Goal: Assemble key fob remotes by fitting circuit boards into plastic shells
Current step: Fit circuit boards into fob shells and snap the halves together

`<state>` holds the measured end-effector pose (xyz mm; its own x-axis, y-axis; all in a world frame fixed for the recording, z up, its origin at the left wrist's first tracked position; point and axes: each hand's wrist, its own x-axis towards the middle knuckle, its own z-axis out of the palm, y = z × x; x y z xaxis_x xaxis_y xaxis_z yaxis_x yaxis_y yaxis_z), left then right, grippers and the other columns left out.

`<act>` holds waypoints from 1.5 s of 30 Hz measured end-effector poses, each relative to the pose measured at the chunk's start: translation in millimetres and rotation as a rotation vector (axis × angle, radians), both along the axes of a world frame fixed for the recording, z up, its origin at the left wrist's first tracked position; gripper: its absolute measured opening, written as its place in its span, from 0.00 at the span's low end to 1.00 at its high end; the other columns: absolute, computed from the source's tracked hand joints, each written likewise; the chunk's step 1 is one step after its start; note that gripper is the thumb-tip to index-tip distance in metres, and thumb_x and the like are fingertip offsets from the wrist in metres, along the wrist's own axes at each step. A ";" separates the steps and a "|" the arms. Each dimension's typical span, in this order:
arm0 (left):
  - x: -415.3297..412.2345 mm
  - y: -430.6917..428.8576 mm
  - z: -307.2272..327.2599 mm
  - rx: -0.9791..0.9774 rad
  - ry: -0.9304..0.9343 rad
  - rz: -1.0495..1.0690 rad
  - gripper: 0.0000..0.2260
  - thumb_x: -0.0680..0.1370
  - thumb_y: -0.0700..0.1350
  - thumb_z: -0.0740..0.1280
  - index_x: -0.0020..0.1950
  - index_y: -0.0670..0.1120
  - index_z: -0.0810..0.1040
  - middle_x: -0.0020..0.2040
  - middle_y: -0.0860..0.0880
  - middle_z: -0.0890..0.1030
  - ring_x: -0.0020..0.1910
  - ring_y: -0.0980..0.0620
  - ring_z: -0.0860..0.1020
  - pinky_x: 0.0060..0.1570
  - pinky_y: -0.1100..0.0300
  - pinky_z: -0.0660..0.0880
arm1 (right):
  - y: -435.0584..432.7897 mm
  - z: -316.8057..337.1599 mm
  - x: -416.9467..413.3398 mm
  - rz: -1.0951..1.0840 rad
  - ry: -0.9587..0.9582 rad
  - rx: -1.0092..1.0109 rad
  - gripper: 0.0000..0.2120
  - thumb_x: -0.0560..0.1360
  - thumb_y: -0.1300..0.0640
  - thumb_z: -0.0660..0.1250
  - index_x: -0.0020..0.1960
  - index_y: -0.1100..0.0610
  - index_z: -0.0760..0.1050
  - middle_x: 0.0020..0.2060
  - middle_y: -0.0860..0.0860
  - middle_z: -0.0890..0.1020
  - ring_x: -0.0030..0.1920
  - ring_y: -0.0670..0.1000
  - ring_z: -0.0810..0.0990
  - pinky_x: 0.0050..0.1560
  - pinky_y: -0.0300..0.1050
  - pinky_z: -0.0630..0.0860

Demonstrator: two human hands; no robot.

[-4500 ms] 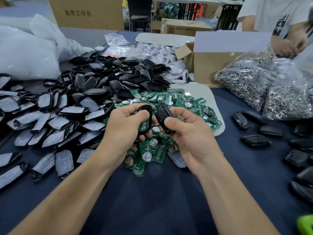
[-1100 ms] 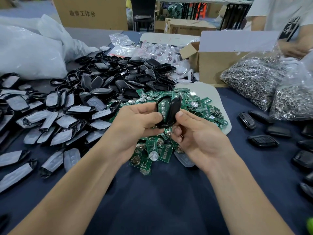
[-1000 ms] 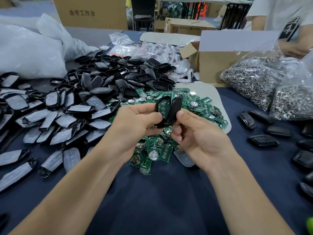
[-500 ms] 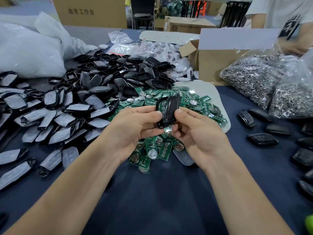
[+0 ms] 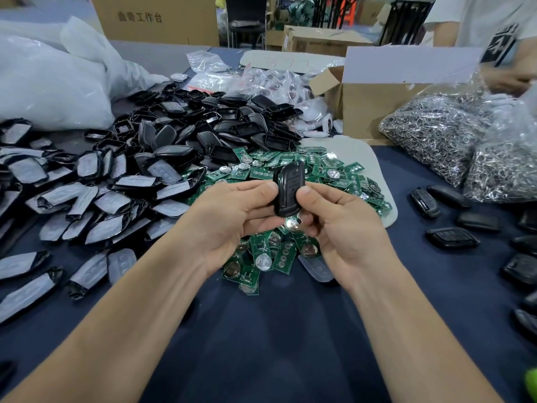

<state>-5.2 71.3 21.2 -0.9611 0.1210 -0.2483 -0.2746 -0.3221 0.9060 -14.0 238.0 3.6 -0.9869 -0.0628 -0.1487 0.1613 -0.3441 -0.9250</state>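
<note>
The key fob (image 5: 289,189) is a glossy black shell with rounded ends. It stands nearly upright with both halves together, its button face toward the camera, split by thin lines into three buttons. It is held in the air just above the heap of green circuit boards (image 5: 334,173). The left hand (image 5: 229,216) pinches its left edge between thumb and curled fingers. The right hand (image 5: 340,228) pinches the right edge, thumb tip on the front and fingers curled behind.

Left of the heap lie open shells with grey button pads (image 5: 101,196). Behind the heap is a mound of empty black shells (image 5: 220,132). Right of it, closed fobs (image 5: 452,237) lie apart on the dark blue table (image 5: 261,330).

Far behind the heap, a brown carton (image 5: 154,18) bears printed Chinese characters ending in 工作台. A white sheet (image 5: 276,58) has faint red handwriting, too blurred to read.
</note>
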 end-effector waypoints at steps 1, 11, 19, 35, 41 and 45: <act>0.4 0.1 0.3 0.003 0.003 -0.009 0.15 0.73 0.44 0.71 0.57 0.38 0.84 0.50 0.41 0.88 0.46 0.49 0.88 0.37 0.64 0.82 | -0.8 0.5 0.5 -0.018 -0.003 -0.008 0.03 0.73 0.63 0.74 0.43 0.57 0.85 0.33 0.54 0.77 0.29 0.46 0.70 0.29 0.37 0.67; 1.0 1.5 -0.9 -0.023 0.029 -0.022 0.18 0.71 0.44 0.72 0.60 0.39 0.83 0.51 0.42 0.88 0.48 0.49 0.88 0.39 0.64 0.82 | 2.0 1.2 -0.2 -0.044 0.013 0.032 0.03 0.75 0.65 0.73 0.44 0.59 0.84 0.32 0.55 0.76 0.27 0.46 0.70 0.27 0.37 0.66; 1.0 0.4 -0.3 -0.036 0.008 -0.018 0.12 0.79 0.40 0.69 0.61 0.38 0.83 0.52 0.41 0.88 0.50 0.47 0.88 0.40 0.63 0.83 | 3.1 -0.6 -1.0 -0.032 0.012 0.090 0.01 0.76 0.64 0.74 0.46 0.60 0.85 0.34 0.58 0.75 0.28 0.47 0.70 0.27 0.37 0.67; 3.1 5.4 -3.9 -0.174 0.139 0.030 0.09 0.77 0.35 0.73 0.49 0.47 0.89 0.49 0.44 0.88 0.47 0.49 0.87 0.43 0.63 0.82 | 0.0 2.7 7.1 -0.216 0.196 0.421 0.05 0.68 0.57 0.82 0.39 0.53 0.86 0.30 0.51 0.86 0.27 0.49 0.83 0.30 0.38 0.75; 4.3 5.9 -2.8 -0.176 0.157 0.024 0.08 0.77 0.35 0.73 0.52 0.44 0.88 0.49 0.43 0.88 0.47 0.48 0.87 0.43 0.62 0.82 | 1.2 2.9 7.1 -0.215 0.202 0.414 0.07 0.67 0.57 0.82 0.40 0.55 0.85 0.30 0.51 0.86 0.27 0.50 0.83 0.29 0.37 0.76; 4.0 3.4 -1.9 -0.158 0.183 -0.003 0.08 0.75 0.37 0.73 0.52 0.45 0.89 0.51 0.43 0.88 0.49 0.48 0.87 0.44 0.62 0.83 | 1.8 5.4 6.3 -0.160 0.176 0.316 0.06 0.68 0.61 0.81 0.40 0.55 0.85 0.31 0.52 0.85 0.28 0.48 0.81 0.30 0.36 0.74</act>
<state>-1.1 74.7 19.3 -0.9915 0.0969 -0.0864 -0.1021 -0.1718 0.9798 -7.7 239.7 8.9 -0.9927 0.1153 0.0361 -0.0416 -0.0456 -0.9981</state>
